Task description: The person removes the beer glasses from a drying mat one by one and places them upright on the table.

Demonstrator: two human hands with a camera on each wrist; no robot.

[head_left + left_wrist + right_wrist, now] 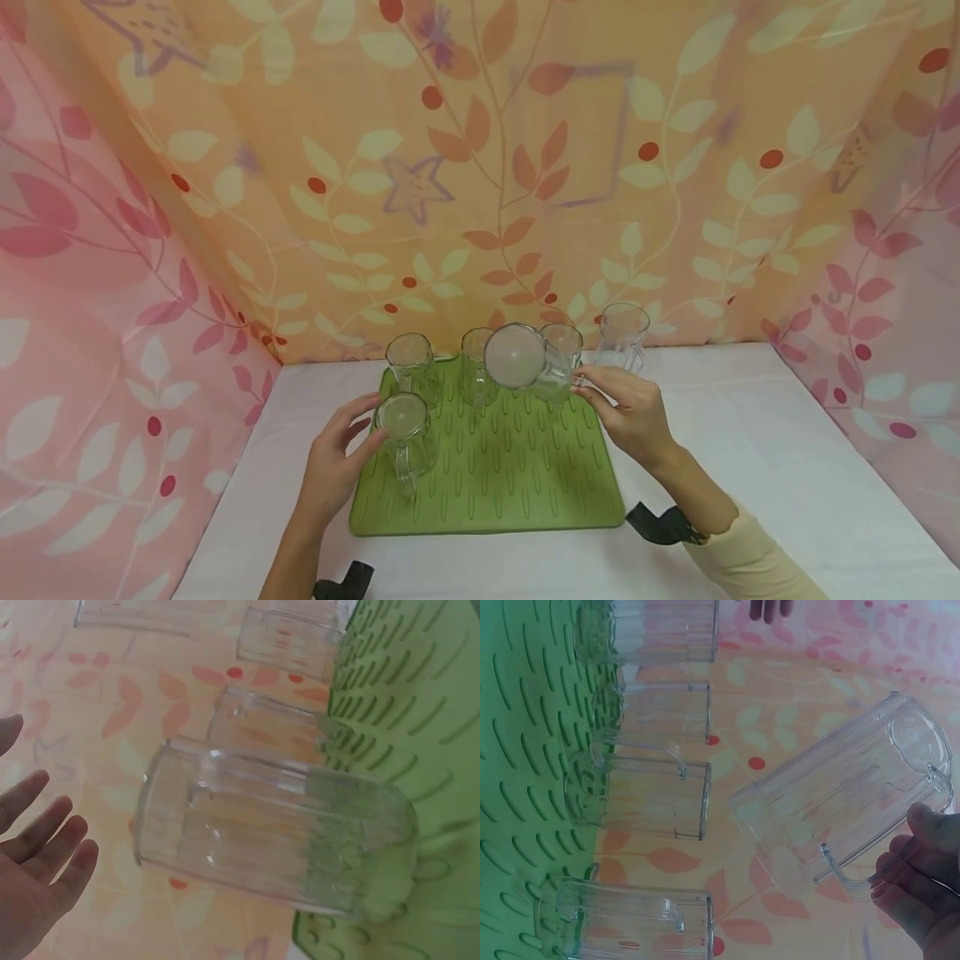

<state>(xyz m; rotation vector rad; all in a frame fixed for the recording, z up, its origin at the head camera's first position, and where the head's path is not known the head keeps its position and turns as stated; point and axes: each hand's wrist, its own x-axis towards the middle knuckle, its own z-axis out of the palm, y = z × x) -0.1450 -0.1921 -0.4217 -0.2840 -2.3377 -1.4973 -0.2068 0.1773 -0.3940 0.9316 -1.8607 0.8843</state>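
Observation:
My right hand (626,412) grips a clear glass mug (516,357) by its handle, with the thumb and fingers pinching it. The mug is held tilted above the back of the green ribbed mat (525,500), one round end toward the head camera. On the mat's left part another glass mug (408,442) stands upright with its handle toward me. Beside its rim is my left hand (333,458), fingers spread and loosely bent. In the left wrist view, a gap shows between the left fingers (56,855) and that mug's rim.
Along the mat's back edge stand more glass mugs: one at left (411,358), one at the middle (478,371), and one (564,342) partly behind the held mug. Another mug (624,329) is at the back right. Patterned cloth (480,208) hangs behind the white table (750,433).

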